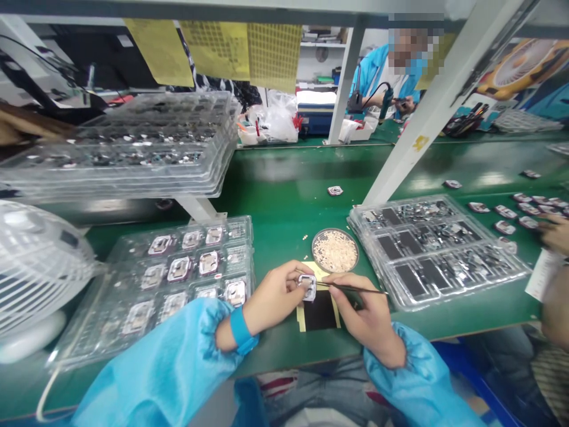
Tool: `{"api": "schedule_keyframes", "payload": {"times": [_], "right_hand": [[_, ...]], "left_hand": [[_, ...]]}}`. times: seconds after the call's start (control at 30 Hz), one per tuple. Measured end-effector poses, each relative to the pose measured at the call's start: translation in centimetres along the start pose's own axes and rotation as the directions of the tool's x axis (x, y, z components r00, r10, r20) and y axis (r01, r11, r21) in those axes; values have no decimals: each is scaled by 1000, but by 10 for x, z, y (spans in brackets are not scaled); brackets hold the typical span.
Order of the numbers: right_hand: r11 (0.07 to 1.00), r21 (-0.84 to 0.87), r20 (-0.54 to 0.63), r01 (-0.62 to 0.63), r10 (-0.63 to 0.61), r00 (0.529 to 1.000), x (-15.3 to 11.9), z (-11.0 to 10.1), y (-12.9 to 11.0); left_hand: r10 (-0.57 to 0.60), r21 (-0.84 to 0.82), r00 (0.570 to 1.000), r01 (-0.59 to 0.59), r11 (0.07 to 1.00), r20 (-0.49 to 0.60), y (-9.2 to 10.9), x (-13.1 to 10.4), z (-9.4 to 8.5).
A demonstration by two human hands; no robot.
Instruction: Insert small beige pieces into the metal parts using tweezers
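Note:
Between the thumb and fingers of my left hand (276, 296) is a small squarish device housing (307, 289), white inside with a dark rim. My right hand (362, 311) is closed on thin dark tweezers (355, 287), whose tip reaches the housing's right side. Below both hands lies a black pad (320, 311) edged with yellow tape. Just beyond them sits a round dish (334, 249) full of small beige pieces. Left of my left hand, a clear tray (178, 270) holds several similar housings in its compartments.
At right, stacked clear trays (444, 249) hold small dark parts. More housings (505, 212) lie beside a co-worker's hand (555, 231). A white fan (40, 261) stands at far left, below a shelf of stacked trays (133, 142). A slanted post (413, 142) rises behind the right trays.

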State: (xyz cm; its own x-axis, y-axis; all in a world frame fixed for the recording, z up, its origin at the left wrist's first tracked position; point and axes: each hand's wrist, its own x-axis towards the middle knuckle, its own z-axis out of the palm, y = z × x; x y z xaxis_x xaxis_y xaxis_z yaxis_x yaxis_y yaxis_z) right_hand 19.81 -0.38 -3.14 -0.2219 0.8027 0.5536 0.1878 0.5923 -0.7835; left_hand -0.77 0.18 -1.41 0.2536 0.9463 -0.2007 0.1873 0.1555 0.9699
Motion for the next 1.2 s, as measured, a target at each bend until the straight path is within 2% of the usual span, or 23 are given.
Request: {"api": "schedule_keyframes", "payload": {"times": [0.1, 0.2, 0.4, 0.57, 0.7, 0.9, 1.2], "right_hand": [[998, 64, -57, -10, 14, 998, -3, -2, 0], [995, 92, -95, -40, 49, 994, -6, -4, 0], [994, 108, -11, -9, 11, 1000, -5, -4, 0], [983, 178, -32, 33, -28, 999, -1, -2, -2], [983, 172, -32, 70, -65, 997, 3, -2, -3], [970, 236, -53, 56, -45, 998, 3, -1, -3], [970, 243, -103, 31, -6, 995, 2, 1, -1]], "left_hand": [[-6, -95, 1000, 7, 995, 8, 4, 0, 2], [9, -111, 1000, -10, 994, -11, 5, 1, 3], [44, -14, 997, -45, 999, -69, 4, 0, 3], [-6, -132, 1000, 8, 991, 18, 8, -2, 6], [-38, -203, 996, 53, 978, 75, 11, -3, 7], [-31, -335, 982, 94, 937, 188, 13, -3, 4], [-24, -363, 982, 93, 927, 190, 15, -3, 5]]}}
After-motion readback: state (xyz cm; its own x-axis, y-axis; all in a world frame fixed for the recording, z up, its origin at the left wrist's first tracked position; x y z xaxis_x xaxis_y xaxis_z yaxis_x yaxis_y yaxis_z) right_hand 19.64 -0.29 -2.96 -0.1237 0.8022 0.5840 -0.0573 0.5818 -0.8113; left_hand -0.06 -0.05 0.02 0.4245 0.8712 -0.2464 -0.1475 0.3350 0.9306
